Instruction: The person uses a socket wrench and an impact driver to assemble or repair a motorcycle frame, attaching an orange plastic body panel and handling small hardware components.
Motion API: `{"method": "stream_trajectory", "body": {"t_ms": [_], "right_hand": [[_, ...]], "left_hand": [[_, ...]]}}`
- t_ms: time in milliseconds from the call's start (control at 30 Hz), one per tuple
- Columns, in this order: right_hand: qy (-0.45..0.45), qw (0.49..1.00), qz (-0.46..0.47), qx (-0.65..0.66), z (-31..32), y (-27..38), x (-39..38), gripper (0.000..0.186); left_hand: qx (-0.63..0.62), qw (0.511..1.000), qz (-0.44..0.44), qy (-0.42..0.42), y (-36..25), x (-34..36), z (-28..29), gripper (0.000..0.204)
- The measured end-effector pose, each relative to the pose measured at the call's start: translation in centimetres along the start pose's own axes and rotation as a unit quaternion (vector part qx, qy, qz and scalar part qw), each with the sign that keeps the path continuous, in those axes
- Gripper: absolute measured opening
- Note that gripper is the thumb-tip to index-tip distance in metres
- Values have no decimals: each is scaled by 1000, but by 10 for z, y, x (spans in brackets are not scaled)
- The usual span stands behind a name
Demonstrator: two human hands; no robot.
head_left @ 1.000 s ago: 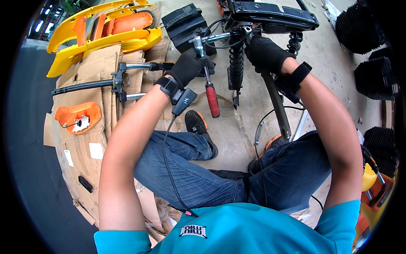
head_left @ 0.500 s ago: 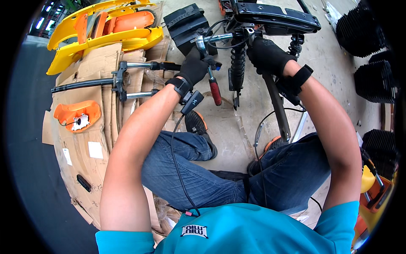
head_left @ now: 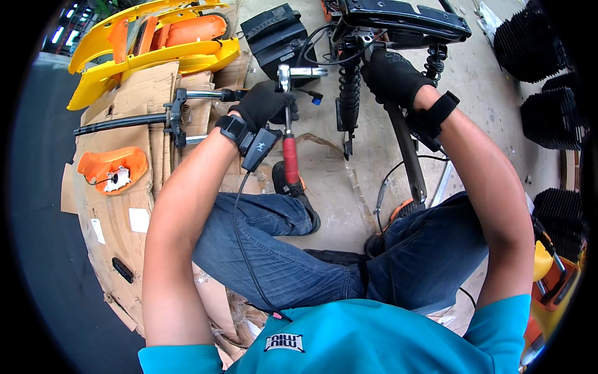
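Observation:
My left hand [head_left: 265,105], in a black glove, grips a ratchet wrench [head_left: 288,134] with a red handle near its metal head; the handle hangs down toward my knee. The wrench's socket extension [head_left: 308,72] points right toward a black coil shock absorber [head_left: 349,93] on a black scooter frame [head_left: 405,22]. My right hand [head_left: 391,76], also gloved in black, is closed on the frame just right of the shock, beside a second spring [head_left: 436,59]. I sit on the concrete floor in jeans and a teal shirt.
Yellow and orange scooter body panels [head_left: 156,37] lie at the upper left on flattened cardboard [head_left: 134,206], along with a black fork assembly [head_left: 168,115] and an orange cover [head_left: 112,168]. A black seat part [head_left: 277,37] sits behind. Black finned cylinders [head_left: 548,75] stand at the right.
My left hand has swung the wrench from a tilted position to nearly upright and shifted slightly left. My right hand has stayed on the frame.

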State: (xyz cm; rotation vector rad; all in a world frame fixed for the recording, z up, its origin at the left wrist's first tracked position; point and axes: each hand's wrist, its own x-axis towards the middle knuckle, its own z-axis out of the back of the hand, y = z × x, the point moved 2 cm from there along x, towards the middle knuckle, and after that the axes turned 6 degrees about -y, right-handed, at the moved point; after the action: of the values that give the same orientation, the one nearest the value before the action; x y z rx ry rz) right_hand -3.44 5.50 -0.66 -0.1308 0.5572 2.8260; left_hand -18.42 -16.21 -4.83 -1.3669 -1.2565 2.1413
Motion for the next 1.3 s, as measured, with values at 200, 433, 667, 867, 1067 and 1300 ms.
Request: {"method": "stream_trajectory", "body": {"t_ms": [200,433,667,867,1067,1300], "right_hand": [[39,995,78,-53,-11,-9,9,18],[-54,983,-94,151,-40,-11,-8,16],[1,897,-267,352,-69,-49,-60,28],[-107,883,-286,358,-180,-57,-91,26],[-114,811,-296,492,-310,-26,-131,31],[75,732,-392,552,-352,-4,-168,28]], "left_hand": [[13,999,10,-35,14,-16,4,15],[-59,997,-30,-50,-2,-48,-24,13],[-48,987,-141,-55,-18,-114,-37,22],[-122,982,-111,-91,-18,-141,-54,26],[-123,984,-92,-95,-10,-127,-64,21],[-147,987,-59,-28,6,-100,-66,23]]}}
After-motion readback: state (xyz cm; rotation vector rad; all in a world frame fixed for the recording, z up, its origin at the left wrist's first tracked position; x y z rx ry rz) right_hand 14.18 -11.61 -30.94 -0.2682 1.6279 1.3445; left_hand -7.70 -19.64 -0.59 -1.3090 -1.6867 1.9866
